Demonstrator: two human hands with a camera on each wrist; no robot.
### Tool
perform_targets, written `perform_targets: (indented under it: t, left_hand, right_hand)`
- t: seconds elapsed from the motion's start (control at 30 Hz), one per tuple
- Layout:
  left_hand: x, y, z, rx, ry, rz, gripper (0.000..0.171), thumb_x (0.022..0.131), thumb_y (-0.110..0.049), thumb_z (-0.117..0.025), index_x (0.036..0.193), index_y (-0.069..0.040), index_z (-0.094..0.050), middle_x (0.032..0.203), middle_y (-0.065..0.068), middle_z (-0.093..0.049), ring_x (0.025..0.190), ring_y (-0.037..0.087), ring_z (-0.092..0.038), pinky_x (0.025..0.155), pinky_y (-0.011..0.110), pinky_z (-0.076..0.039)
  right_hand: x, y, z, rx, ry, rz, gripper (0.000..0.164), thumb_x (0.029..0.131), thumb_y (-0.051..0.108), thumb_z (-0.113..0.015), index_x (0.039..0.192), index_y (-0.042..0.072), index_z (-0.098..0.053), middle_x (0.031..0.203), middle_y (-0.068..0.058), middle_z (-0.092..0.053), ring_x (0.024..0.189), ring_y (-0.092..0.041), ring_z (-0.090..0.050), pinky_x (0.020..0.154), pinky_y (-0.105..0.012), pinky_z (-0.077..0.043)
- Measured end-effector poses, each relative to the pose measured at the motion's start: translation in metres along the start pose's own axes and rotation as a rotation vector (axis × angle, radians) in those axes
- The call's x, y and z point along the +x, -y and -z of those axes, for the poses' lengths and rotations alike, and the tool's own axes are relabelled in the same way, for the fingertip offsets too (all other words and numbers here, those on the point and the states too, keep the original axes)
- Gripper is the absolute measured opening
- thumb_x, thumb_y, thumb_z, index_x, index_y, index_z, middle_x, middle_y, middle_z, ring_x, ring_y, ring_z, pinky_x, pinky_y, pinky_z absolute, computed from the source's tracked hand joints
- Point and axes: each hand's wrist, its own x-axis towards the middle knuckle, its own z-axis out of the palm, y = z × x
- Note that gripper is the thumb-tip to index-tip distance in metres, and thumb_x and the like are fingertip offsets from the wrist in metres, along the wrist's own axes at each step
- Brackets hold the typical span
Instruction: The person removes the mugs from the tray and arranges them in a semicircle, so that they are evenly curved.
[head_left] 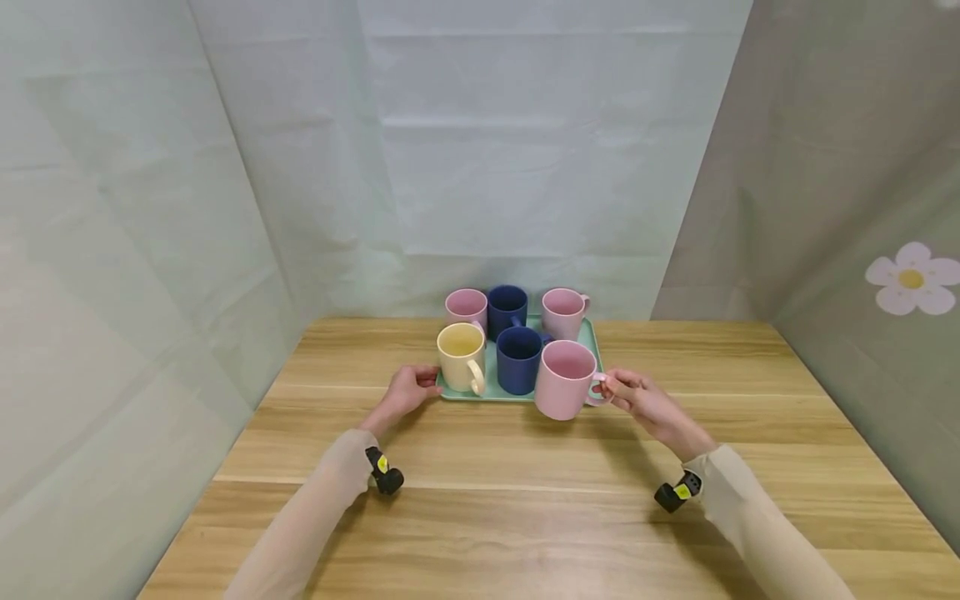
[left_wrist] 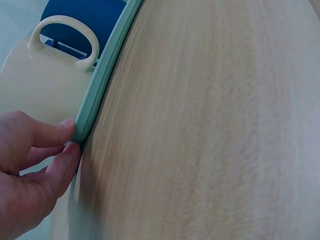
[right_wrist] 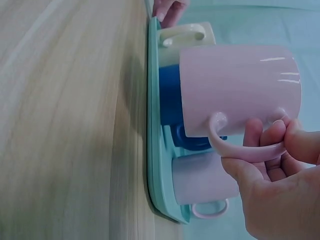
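My right hand [head_left: 651, 407] grips a pink mug [head_left: 564, 382] by its handle. The right wrist view shows this mug [right_wrist: 240, 90] upright and raised, with fingers curled through the handle [right_wrist: 245, 151]. In the head view it covers the front right of a mint-green tray [head_left: 491, 385]. At the tray's front left corner, my left hand [head_left: 408, 392] pinches the rim [left_wrist: 92, 102] between thumb and fingers. On the tray, a cream mug [head_left: 461, 358] stands closest to that hand. Beside it is a navy mug [head_left: 517, 362].
Behind stand another navy mug [head_left: 507, 307], a pink mug [head_left: 466, 305] at back left and one more pink mug [head_left: 562, 312] at back right. The tray lies near the far edge of a wooden table [head_left: 510, 517]. Pale curtains [head_left: 517, 150] hang behind it and at both sides.
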Motion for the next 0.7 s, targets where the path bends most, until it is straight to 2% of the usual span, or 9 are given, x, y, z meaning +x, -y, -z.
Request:
perform_targets:
  t: [0.3, 0.7]
  left_hand:
    - [0.000, -0.001, 0.000, -0.005, -0.011, 0.010, 0.039, 0.082, 0.004, -0.071, 0.118, 0.012, -0.062, 0.116, 0.029, -0.065, 0.098, 0.031, -0.068, 0.085, 0.030, -0.060]
    - [0.001, 0.000, 0.000, -0.008, -0.005, 0.002, 0.039, 0.082, 0.005, -0.070, 0.119, 0.014, -0.061, 0.115, 0.030, -0.065, 0.098, 0.030, -0.068, 0.084, 0.030, -0.060]
  right_hand:
    - [0.001, -0.002, -0.008, -0.024, 0.043, 0.027, 0.018, 0.102, 0.014, -0.046, 0.094, 0.012, -0.062, 0.089, 0.009, -0.059, 0.092, -0.005, -0.056, 0.088, -0.015, -0.051]
    - [0.003, -0.007, -0.018, 0.008, 0.076, -0.005, 0.017, 0.102, 0.013, -0.047, 0.094, 0.014, -0.062, 0.092, 0.009, -0.059, 0.094, -0.004, -0.058, 0.088, -0.015, -0.051]
